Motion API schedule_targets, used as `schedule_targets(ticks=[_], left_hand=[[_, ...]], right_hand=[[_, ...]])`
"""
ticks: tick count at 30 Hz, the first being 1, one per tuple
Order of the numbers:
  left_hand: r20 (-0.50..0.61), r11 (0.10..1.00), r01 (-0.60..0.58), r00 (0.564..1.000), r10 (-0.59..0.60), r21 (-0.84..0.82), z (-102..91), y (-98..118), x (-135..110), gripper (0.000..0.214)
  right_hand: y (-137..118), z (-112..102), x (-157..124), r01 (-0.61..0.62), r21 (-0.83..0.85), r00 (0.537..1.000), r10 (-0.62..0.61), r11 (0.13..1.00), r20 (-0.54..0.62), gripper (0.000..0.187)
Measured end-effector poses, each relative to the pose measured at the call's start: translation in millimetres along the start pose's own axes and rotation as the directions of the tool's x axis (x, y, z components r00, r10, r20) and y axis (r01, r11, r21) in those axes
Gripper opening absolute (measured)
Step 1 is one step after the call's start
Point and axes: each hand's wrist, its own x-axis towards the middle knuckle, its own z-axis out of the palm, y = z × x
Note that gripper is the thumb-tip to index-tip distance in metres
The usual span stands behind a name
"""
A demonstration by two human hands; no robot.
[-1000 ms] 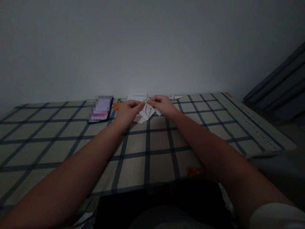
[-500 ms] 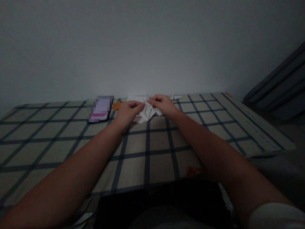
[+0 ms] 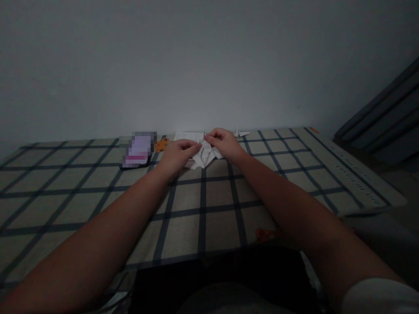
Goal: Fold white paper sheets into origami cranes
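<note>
A creased, folded white paper (image 3: 205, 156) lies between my two hands near the wall side of the table, its lower point toward me. My left hand (image 3: 178, 152) pinches its left part between thumb and fingers. On the other side my right hand (image 3: 223, 141) is closed on its upper right part, thumb against forefinger. My fingers cover part of the folds. Behind it lies a flat white sheet (image 3: 189, 135), partly hidden by my hands. A small folded paper shape (image 3: 241, 133) with pointed ends sits just right of my right hand.
A phone (image 3: 139, 149), its screen lit and partly pixelated, lies left of my left hand. The checked tablecloth (image 3: 183, 196) has orange printed figures. A pale wall (image 3: 209, 65) rises behind the table, and dark folded cloth (image 3: 386, 113) hangs at the right.
The upright paper tip between my fingers no longer stands up; the paper looks lower and flatter there. Both hands have shifted only slightly and keep their pinch.
</note>
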Motion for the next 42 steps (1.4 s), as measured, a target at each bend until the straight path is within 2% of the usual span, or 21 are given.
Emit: schedule_targets(ticks=[7,18,23,26,31,35,38,42], left_hand=[[0.018,1.000,0.003,1.000,-0.004,0.016,-0.5,-5.5,2.6,0.032],[0.026,1.000,0.012,1.000,-0.012,0.017,-1.8,-6.1,3.5,0.031],[0.019,0.999,0.038,0.999,-0.039,0.033,-0.8,-4.3,1.8,0.032],[0.044,1.000,0.029,0.999,-0.029,0.003,-1.4,-5.6,2.3,0.033],[0.024,1.000,0.006,1.000,-0.006,-0.010,-1.5,-5.5,2.2,0.033],[0.020,1.000,0.008,1.000,-0.009,0.030,-0.8,-2.9,1.6,0.030],[0.009,0.999,0.008,1.000,-0.009,0.048,-0.7,-2.7,1.6,0.031],[0.055,0.999,0.006,0.998,-0.008,0.037,-1.2,-4.4,2.4,0.034]], right_hand=[[-2.1,1.8,-0.1,0.056,-0.091,0.998,-0.058,0.994,-0.022,0.020],[-1.2,-0.3,0.5,0.041,-0.092,0.999,-0.043,0.995,-0.020,0.023],[-3.9,-0.4,-0.6,0.055,-0.156,0.996,-0.066,0.986,-0.067,0.024],[-4.1,0.6,-0.6,0.041,-0.137,0.995,-0.053,0.990,-0.085,0.023],[-5.6,1.0,-1.0,-0.037,-0.064,0.999,0.035,0.997,-0.026,0.027],[-6.6,0.1,-2.7,-0.008,-0.131,1.000,0.011,0.991,0.025,0.033],[-3.9,-0.5,-2.0,-0.003,-0.150,1.000,0.003,0.989,0.000,0.036],[2.5,-0.3,1.0,-0.013,-0.124,0.999,0.009,0.992,-0.036,0.038]])
